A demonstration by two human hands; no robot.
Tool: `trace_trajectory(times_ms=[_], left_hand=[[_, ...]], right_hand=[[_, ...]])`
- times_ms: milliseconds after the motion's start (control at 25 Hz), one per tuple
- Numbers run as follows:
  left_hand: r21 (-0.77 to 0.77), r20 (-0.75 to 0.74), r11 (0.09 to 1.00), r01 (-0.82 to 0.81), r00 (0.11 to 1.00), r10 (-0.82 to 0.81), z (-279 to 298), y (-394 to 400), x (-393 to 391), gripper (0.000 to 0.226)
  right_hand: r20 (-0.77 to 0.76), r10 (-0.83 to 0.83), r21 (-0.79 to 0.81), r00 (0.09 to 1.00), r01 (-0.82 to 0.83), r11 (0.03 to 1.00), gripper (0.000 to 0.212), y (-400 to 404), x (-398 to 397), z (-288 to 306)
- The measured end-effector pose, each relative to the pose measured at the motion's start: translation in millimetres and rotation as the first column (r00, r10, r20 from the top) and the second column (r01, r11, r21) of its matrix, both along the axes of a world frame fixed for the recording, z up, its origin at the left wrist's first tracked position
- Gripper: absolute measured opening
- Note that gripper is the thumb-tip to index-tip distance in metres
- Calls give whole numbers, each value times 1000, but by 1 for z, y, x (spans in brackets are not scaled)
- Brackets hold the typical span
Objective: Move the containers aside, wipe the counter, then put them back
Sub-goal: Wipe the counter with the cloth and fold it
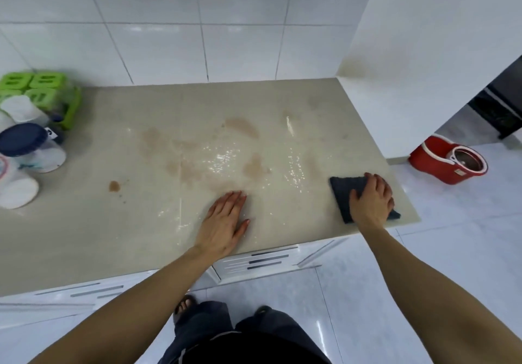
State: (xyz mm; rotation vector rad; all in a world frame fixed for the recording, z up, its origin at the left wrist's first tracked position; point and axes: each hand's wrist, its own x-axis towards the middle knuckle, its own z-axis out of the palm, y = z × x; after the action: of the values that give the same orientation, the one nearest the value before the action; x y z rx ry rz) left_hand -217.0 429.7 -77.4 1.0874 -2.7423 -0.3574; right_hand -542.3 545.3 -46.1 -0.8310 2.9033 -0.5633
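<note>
The beige counter [175,231] has brown stains and a wet sheen across its middle. My right hand [371,201] presses flat on a dark blue cloth [343,191] near the counter's front right corner. My left hand [226,222] lies flat on the counter near the front edge, fingers together, holding nothing. The containers stand bunched at the far left: a green-lidded box [42,90], a jar with a dark blue lid [24,139] and white tubs [17,191].
A white tiled wall runs behind the counter and a white side wall [423,53] closes its right end. A red mop bucket [449,160] stands on the floor to the right. White drawers [260,262] sit below the counter's front edge.
</note>
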Motion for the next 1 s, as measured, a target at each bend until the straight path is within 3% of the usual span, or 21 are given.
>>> trace_trajectory(times_ms=[200,320,400,520,680,840,1000], left_hand=[[44,-46,982,184,982,-182,35,12,-114,58],[181,-50,963,199,980,-193,45,24,-176,55],[401,-72,913,70,996,-45,48,30,-213,51],[717,-79,683,-137,958,276,43,36,-254,43],[874,-9,423,-238,864,504,39,41,-283,43],[882,22,386,-270,843,538,34,39,-291,38],[897,-92,403,-181,815,571,29,31,-280,23]], right_hand=[[150,-120,88,981,107,990,67,13,-33,1],[180,-132,108,975,114,988,73,18,-44,-1],[207,-142,92,968,126,988,76,18,-52,1],[269,-140,48,953,132,990,70,18,-59,5],[373,-156,29,915,157,987,47,21,-66,11],[448,-124,-74,885,175,982,29,21,-67,18],[512,-34,-239,858,181,954,16,11,-57,30]])
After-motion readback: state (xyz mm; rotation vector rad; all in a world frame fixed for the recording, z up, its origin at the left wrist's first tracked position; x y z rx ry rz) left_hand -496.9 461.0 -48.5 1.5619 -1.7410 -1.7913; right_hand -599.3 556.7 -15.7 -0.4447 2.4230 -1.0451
